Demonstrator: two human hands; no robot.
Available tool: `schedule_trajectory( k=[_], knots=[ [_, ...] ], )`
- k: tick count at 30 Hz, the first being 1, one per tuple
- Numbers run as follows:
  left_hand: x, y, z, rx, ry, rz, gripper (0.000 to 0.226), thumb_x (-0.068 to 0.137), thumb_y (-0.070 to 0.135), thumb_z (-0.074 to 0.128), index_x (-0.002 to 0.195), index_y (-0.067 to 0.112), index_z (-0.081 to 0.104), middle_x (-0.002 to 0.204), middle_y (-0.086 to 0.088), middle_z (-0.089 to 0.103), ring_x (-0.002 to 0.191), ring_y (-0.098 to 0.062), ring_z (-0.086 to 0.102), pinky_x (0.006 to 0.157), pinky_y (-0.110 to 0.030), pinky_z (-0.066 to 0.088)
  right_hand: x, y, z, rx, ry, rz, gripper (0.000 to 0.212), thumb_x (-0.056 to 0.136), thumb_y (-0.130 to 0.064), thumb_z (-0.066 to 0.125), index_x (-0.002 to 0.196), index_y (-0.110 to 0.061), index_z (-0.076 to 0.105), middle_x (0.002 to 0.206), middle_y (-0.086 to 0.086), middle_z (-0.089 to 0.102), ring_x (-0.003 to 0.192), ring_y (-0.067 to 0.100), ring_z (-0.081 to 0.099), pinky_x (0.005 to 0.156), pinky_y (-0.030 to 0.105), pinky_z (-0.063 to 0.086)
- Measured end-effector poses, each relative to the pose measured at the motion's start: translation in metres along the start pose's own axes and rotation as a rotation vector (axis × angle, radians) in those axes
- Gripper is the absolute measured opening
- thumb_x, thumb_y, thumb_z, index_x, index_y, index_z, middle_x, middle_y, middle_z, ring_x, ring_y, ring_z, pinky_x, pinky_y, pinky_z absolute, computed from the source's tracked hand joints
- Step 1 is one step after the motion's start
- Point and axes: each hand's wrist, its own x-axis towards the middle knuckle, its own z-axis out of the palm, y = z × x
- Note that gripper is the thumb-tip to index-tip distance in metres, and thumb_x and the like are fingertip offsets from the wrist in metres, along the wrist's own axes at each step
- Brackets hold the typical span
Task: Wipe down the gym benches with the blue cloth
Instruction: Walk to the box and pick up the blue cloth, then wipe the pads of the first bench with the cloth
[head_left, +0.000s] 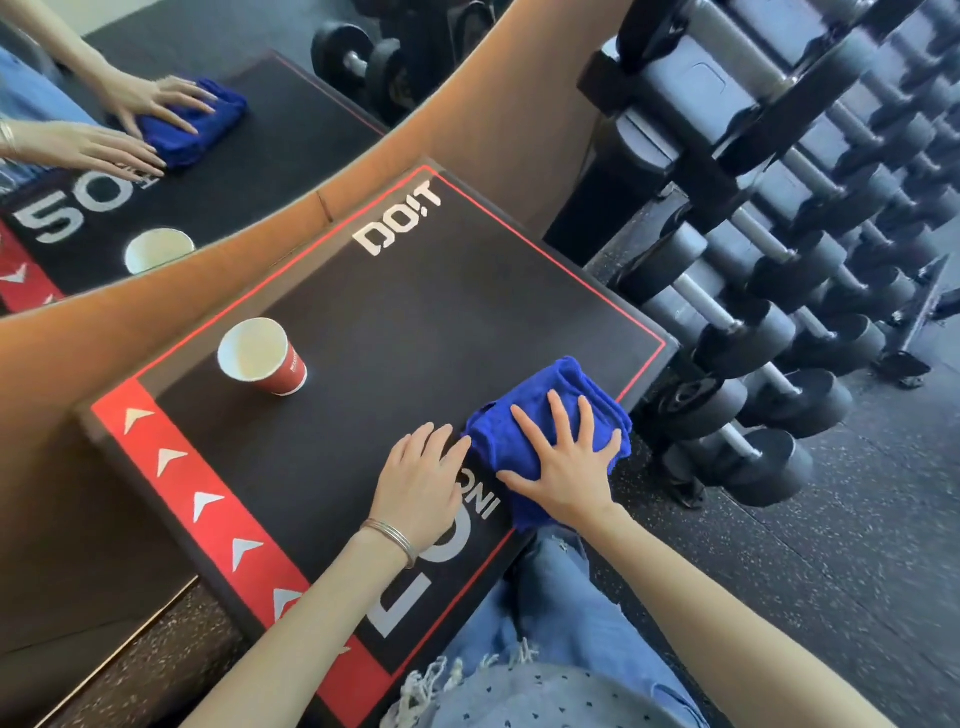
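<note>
The black, red-edged surface (415, 338) carries an upright red paper cup (265, 361) toward its left and a folded blue cloth (571, 384) at its right edge, with the left hand (421, 483) flat just beside the cloth.

Noted white lettering (460, 540) on black padded bench top (415, 322) partly covered by left hand (422, 483) and folded blue terry cloth (571, 384). Found cloth's middle hidden under right hand (566, 467). Could not read print on red paper cup (292, 375): too small. Recorded black dumbbell rack (779, 249) cut off at upper right of frame.
</note>
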Motion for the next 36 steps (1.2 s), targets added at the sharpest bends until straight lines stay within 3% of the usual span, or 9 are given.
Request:
schedule_trajectory(
  k=[3, 6, 9, 12, 16, 19, 26, 30, 36],
  knots=[
    [0.005, -0.003, 0.002, 0.005, -0.001, 0.021, 0.055, 0.092, 0.027, 0.047, 0.144, 0.018, 0.033, 0.149, -0.008, 0.035, 0.141, -0.026, 0.027, 0.115, -0.037, 0.021, 0.006, -0.007, -0.008, 0.009, 0.065, 0.047, 0.066, 0.075, -0.073, 0.049, 0.134, -0.046, 0.04, 0.15, 0.005, 0.032, 0.134, 0.042, 0.025, 0.092, 0.07, 0.026],
    [0.008, 0.001, 0.002, 0.048, -0.032, 0.045, 0.055, 0.094, 0.029, 0.042, 0.146, 0.02, 0.028, 0.151, -0.005, 0.03, 0.142, -0.023, 0.022, 0.116, -0.034, 0.019, -0.001, -0.013, -0.009, -0.003, 0.209, 0.066, 0.051, 0.072, -0.062, 0.064, 0.114, -0.034, 0.061, 0.128, 0.009, 0.055, 0.107, 0.043, 0.05, 0.076, 0.06, 0.042],
    [0.009, 0.009, -0.005, 0.06, -0.022, 0.092, 0.053, 0.088, 0.027, 0.056, 0.139, 0.016, 0.043, 0.143, -0.008, 0.045, 0.135, -0.028, 0.038, 0.111, -0.038, 0.031, -0.009, -0.009, -0.011, -0.031, 0.257, 0.033, 0.044, 0.07, -0.057, 0.067, 0.107, -0.031, 0.064, 0.114, 0.009, 0.061, 0.089, 0.039, 0.055, 0.068, 0.052, 0.046],
    [0.01, 0.016, -0.014, 0.116, 0.022, 0.184, 0.055, 0.057, 0.019, 0.085, 0.109, 0.01, 0.07, 0.11, -0.013, 0.069, 0.104, -0.032, 0.065, 0.085, -0.041, 0.055, -0.013, 0.0, -0.015, -0.074, 0.24, -0.03, 0.042, 0.07, -0.058, 0.068, 0.102, -0.032, 0.065, 0.104, 0.008, 0.062, 0.081, 0.033, 0.055, 0.065, 0.044, 0.044],
    [0.014, 0.029, -0.019, 0.137, 0.006, 0.249, 0.055, 0.053, 0.014, 0.086, 0.106, 0.007, 0.071, 0.11, -0.016, 0.069, 0.102, -0.036, 0.066, 0.083, -0.044, 0.055, -0.029, 0.019, -0.018, -0.053, 0.195, -0.017, 0.044, 0.079, -0.065, 0.053, 0.102, -0.029, 0.062, 0.102, 0.009, 0.057, 0.087, 0.032, 0.052, 0.068, 0.043, 0.04],
    [0.021, 0.051, -0.019, 0.083, -0.065, 0.311, 0.051, 0.071, 0.01, 0.072, 0.121, 0.005, 0.062, 0.128, -0.019, 0.058, 0.121, -0.038, 0.053, 0.1, -0.047, 0.045, -0.066, 0.046, -0.008, -0.011, 0.187, 0.105, 0.045, 0.08, -0.066, 0.051, 0.1, -0.027, 0.062, 0.099, 0.011, 0.055, 0.087, 0.031, 0.051, 0.068, 0.041, 0.037],
    [0.02, 0.164, 0.002, 0.132, -0.107, 0.745, 0.054, 0.062, 0.005, 0.074, 0.115, 0.003, 0.065, 0.118, -0.023, 0.063, 0.111, -0.04, 0.059, 0.094, -0.048, 0.049, -0.199, 0.119, 0.03, 0.096, 0.048, 0.581, 0.053, 0.086, -0.068, 0.036, 0.122, -0.032, 0.049, 0.112, 0.005, 0.046, 0.105, 0.027, 0.041, 0.079, 0.04, 0.032],
    [-0.005, 0.239, 0.032, 0.233, -0.197, 0.943, 0.058, 0.088, 0.021, 0.046, 0.145, 0.014, 0.033, 0.151, -0.014, 0.031, 0.141, -0.029, 0.025, 0.117, -0.037, 0.019, -0.285, 0.14, 0.053, 0.155, 0.055, 0.8, 0.052, 0.086, -0.068, 0.036, 0.12, -0.031, 0.051, 0.112, 0.005, 0.047, 0.106, 0.027, 0.041, 0.08, 0.041, 0.032],
    [-0.069, 0.347, 0.069, 0.371, -0.203, 1.213, 0.062, 0.091, 0.033, 0.042, 0.148, 0.022, 0.02, 0.156, -0.005, 0.02, 0.144, -0.024, 0.016, 0.118, -0.035, 0.014, -0.418, 0.142, 0.088, 0.226, 0.051, 1.087, 0.052, 0.086, -0.069, 0.034, 0.119, -0.031, 0.049, 0.113, 0.004, 0.046, 0.108, 0.026, 0.04, 0.082, 0.043, 0.033]
  ],
)
